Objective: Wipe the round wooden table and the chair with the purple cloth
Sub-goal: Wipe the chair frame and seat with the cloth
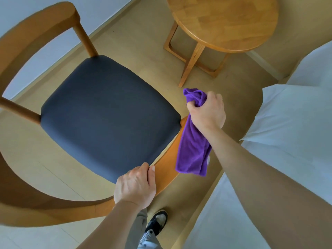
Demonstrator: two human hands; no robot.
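Your right hand (206, 112) has its fingers (192, 106) curled tight round the bunched top of the purple cloth (193, 146), and the rest of it hangs loose just beside the front edge of the chair (107, 112), above the floor and not pressed to any surface. Your left hand (134, 186) grips the wooden seat frame at the near corner, fingers wrapped over the rim and thumb along its edge, steadying the chair. The round wooden desk (224, 22) stands well apart, beyond the chair and beside the white bed (291, 112), with nothing on its top. Neither surface shows any wet streak or mark, so you cannot tell from this view whether the desk has been wiped already. With the cloth held at the chair, the chair looks like the step in hand. As a judgement, the dark seat pad, the curved backrest and the wooden frame are left to wipe, and possibly the desk as well.
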